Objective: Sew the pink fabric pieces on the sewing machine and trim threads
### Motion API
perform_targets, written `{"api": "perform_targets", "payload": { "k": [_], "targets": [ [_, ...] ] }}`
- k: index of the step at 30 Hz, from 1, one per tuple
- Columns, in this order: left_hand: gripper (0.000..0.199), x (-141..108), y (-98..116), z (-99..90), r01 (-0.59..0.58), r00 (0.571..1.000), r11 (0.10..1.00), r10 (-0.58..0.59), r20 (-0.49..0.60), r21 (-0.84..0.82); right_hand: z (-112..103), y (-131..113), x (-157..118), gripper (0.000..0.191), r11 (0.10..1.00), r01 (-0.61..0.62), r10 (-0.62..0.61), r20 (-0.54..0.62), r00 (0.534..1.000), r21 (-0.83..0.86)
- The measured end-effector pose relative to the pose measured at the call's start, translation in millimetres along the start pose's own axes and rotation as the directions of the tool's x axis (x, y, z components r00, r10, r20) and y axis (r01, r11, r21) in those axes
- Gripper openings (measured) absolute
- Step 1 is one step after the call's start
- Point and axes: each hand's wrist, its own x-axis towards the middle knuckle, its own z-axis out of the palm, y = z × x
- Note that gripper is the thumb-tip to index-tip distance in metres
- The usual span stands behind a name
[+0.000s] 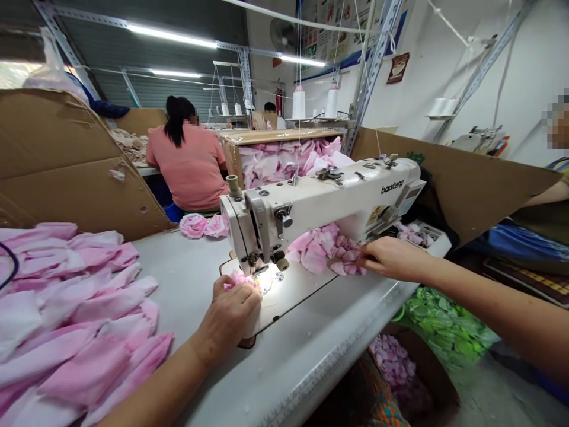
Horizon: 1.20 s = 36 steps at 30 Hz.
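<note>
A white sewing machine stands on the table, its lamp lighting the needle plate. Close to the needle, my left hand is closed on a small pink fabric piece, most of which the fingers cover. Under the machine's arm lies a heap of gathered pink fabric pieces. At the right end of that heap, my right hand has its fingertips pinched on the pink fabric. How many pieces it grips is hidden.
Pink and white cloth strips are piled on the left. A cardboard box full of pink fabric stands behind the machine. Cardboard panels flank the table. Below right are a carton of pink pieces and green material. Co-workers sit nearby.
</note>
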Motion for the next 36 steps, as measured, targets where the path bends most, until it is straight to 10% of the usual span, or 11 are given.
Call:
{"api": "perform_targets", "payload": {
  "k": [15, 23, 27, 31, 36],
  "targets": [
    [0.015, 5.9, 2.5, -3.4, -0.021, 0.994, 0.999, 0.025, 0.108, -0.038, 11.2, -71.6, 9.8, 0.029, 0.967, 0.2, -0.168, -0.194, 0.966, 0.16],
    [0.014, 14.4, 43.2, -24.9, 0.193, 0.98, 0.943, -0.199, 0.007, -0.27, 12.1, -83.1, -8.0, 0.024, 0.851, 0.421, -0.291, -0.386, 0.875, 0.314],
    [0.029, 16.8, 82.8, -39.8, 0.588, 0.754, 0.375, -0.575, 0.318, -0.717, 3.7, -95.0, -16.8, 0.02, 0.73, 0.582, -0.342, -0.546, 0.765, 0.358],
    [0.036, 14.1, 103.8, -40.4, 0.51, 0.642, -0.285, -0.502, 0.58, -0.811, -1.2, -106.8, -20.1, 0.018, 0.687, 0.633, -0.37, -0.578, 0.727, 0.357],
    [0.027, 6.1, 105.2, -35.8, 0.389, 0.602, -0.504, -0.495, 0.626, -0.772, 2.5, -115.0, -19.6, 0.015, 0.655, 0.667, -0.41, -0.574, 0.708, 0.355]
  ]
}}
